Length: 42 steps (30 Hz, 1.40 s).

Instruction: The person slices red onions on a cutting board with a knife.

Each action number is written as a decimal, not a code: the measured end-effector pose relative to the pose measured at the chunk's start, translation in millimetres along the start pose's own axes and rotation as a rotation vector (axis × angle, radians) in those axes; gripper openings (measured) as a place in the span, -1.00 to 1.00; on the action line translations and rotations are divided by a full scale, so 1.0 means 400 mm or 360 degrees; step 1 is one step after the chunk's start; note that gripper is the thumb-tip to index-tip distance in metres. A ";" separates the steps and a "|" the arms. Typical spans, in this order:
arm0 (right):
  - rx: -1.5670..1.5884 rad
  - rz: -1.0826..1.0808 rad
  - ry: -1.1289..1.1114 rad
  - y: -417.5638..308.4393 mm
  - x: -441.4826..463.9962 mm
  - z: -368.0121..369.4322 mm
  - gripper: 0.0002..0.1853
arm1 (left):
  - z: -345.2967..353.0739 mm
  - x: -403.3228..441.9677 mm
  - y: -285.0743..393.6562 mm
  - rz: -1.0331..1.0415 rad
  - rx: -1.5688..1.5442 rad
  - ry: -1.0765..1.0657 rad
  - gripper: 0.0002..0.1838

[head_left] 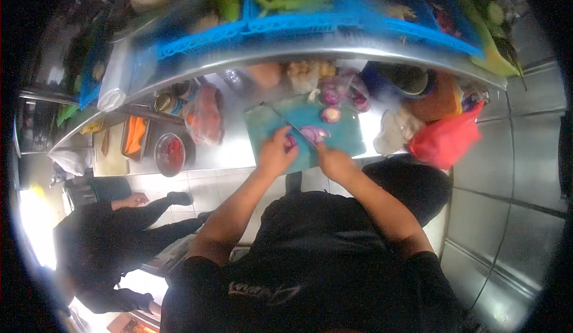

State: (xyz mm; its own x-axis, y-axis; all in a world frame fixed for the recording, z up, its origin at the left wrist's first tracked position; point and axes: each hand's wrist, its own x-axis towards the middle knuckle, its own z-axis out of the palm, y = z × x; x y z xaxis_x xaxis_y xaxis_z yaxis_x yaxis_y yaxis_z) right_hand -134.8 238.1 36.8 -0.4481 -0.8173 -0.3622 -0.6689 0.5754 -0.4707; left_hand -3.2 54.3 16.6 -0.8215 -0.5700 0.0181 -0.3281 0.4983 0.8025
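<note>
A green cutting board (259, 127) lies on the steel counter in front of me. My left hand (276, 153) is closed on a piece of red onion (290, 142) near the board's front left. In my right hand (335, 161) is the handle of a knife (292, 124), its blade pointing up and left across the board. Sliced red onion (313, 134) lies beside the blade on its right. A cut red onion (330, 115) rests at the back right of the board. The knife handle is mostly hidden by my fingers.
Bagged red onions (346, 88) sit behind the board, and a red plastic bag (447, 136) is at right. To the left stand a bagged reddish item (204, 115) and a bowl (170, 153). A steel shelf (334, 54) with blue baskets overhangs. Another person (101, 237) stands at left.
</note>
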 end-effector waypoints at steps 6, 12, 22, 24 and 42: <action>-0.0182 -0.0040 -0.0158 -0.025 0.015 -0.015 -0.56 | -0.010 0.007 -0.016 0.0473 0.0317 0.0140 -0.76; -0.0291 -0.0035 -0.0290 -0.100 -0.027 -0.144 -0.56 | 0.013 0.011 -0.025 0.0497 0.0240 0.0100 -0.82; -0.0288 0.0108 -0.0389 -0.114 -0.018 -0.119 -0.69 | 0.022 0.016 -0.040 0.0580 0.0269 0.0220 -0.77; -0.0272 0.0043 -0.0299 -0.079 0.013 -0.033 -0.62 | 0.019 0.018 -0.040 0.0575 0.0270 0.0236 -0.78; 0.0102 -0.0269 0.0066 -0.084 0.036 -0.031 -0.36 | 0.057 0.006 -0.073 0.0247 0.0150 0.0022 -0.78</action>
State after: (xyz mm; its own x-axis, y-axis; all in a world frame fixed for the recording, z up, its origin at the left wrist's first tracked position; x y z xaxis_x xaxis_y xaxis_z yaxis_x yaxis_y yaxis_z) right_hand -126.3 206.6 57.3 -0.3572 -0.9025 -0.2408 -0.6984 0.4292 -0.5727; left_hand -6.1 53.2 -20.5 -0.8595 -0.4898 0.1461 -0.2406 0.6398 0.7299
